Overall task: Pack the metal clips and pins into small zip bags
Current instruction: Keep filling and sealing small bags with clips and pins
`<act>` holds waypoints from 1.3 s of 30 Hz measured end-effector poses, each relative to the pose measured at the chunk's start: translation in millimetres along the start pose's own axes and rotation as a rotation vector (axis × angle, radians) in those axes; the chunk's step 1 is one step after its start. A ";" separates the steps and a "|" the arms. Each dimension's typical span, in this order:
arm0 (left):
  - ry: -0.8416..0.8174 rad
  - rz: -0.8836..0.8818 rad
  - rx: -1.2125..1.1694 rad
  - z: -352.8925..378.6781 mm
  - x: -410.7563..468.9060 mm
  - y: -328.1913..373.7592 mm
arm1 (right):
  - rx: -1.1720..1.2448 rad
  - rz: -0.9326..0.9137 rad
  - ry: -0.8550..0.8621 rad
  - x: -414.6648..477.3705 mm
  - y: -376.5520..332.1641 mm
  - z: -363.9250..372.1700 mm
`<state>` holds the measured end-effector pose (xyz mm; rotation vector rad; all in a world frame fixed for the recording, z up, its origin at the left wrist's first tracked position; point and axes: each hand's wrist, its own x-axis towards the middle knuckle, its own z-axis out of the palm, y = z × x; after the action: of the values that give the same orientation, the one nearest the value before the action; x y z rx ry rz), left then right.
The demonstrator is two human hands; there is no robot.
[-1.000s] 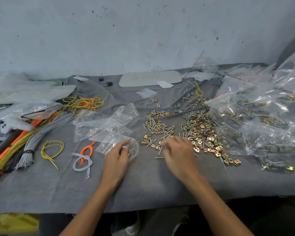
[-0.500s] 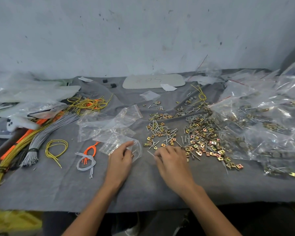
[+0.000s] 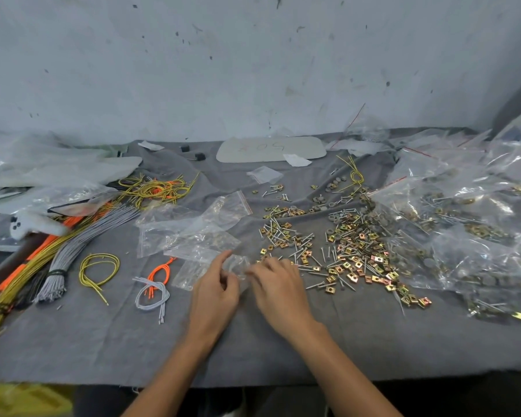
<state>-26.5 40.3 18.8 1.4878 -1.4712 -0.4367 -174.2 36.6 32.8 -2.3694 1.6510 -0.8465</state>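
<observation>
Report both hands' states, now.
Left hand: pinches the small zip bag.
Right hand: fingertips at the bag's mouth; grip cannot be told.

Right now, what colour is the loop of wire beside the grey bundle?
Yellow; the wire loop shows best in the head view.

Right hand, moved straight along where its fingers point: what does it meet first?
Likely the small zip bag the left hand pinches; the right hand points up-left at it, very close, contact unclear.
</observation>
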 end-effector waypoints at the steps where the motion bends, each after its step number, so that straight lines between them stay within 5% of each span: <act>1: 0.010 0.000 0.009 0.2 0.5 -0.7 | -0.001 0.049 0.069 -2.5 7.9 -5.4; 6: -0.020 -0.072 -0.029 1.8 4.2 -5.3 | -0.197 0.255 0.065 -12.4 35.9 -20.7; 16: -0.171 -0.133 -0.080 -3.5 5.7 -15.2 | -0.143 0.274 0.100 -21.8 35.8 -12.8; 32: -0.104 0.013 -0.040 -3.9 -9.7 -9.3 | -0.154 0.335 0.084 -26.1 38.5 -12.3; 36: -0.076 0.026 -0.013 -4.3 -12.4 -6.4 | 0.089 0.131 0.160 -27.5 20.2 -15.2; 39: -0.067 0.054 0.014 -5.2 -15.8 -3.3 | 0.290 -0.020 0.062 -19.9 0.1 -9.5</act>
<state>-23.8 55.9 12.9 1.4534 -1.5655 -0.4483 -184.1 56.3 33.4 -2.1846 1.4150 -1.0902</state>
